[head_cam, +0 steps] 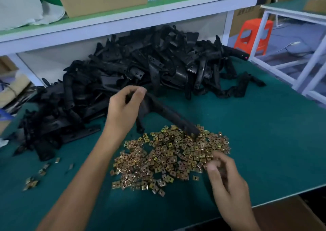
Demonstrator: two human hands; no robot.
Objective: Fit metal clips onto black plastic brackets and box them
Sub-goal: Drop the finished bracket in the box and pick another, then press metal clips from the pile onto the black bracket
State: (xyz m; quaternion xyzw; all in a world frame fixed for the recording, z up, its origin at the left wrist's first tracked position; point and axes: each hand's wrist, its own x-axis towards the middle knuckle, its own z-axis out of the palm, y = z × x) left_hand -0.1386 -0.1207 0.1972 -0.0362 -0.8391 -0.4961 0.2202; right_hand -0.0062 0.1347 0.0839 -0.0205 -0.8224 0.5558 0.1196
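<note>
Left grip [124, 107] round bracket [169, 115] top, its tip among clips [169, 158].

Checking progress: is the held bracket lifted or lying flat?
Lifted, tilted: left hand holds the bracket up top; its lower end reaches the clip pile.

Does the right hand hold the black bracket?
No, the left hand grips the black bracket, while the right hand is at the edge of the clip pile.
</note>
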